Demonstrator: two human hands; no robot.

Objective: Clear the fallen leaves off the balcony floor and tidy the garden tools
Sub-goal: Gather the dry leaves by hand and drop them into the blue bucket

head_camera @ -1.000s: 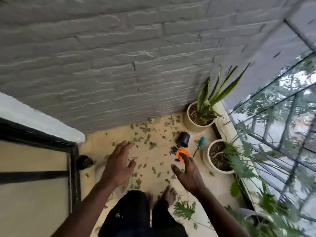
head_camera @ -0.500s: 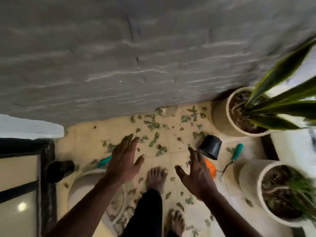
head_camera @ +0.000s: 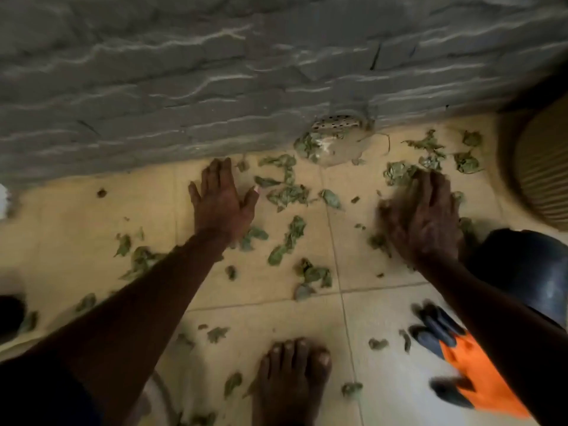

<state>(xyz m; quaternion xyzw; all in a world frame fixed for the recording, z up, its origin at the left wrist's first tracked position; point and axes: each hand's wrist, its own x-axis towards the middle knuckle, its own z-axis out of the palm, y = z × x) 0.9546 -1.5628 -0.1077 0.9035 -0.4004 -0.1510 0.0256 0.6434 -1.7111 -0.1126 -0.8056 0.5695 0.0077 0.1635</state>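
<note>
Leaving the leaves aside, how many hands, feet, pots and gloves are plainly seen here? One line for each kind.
Hands: 2, left hand, right hand
Bare foot: 1
Pots: 2, black pot, ribbed pot
Orange glove: 1
Total: 6

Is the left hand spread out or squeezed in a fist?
Spread out. The left hand has straight fingers, thumb stuck out sideways, low over the floor tiles, holding nothing.

wall [head_camera: 184, 87] blocks ahead, black pot [head_camera: 528, 272] crowds right; tiles [head_camera: 246, 290] between seem passable.
</note>
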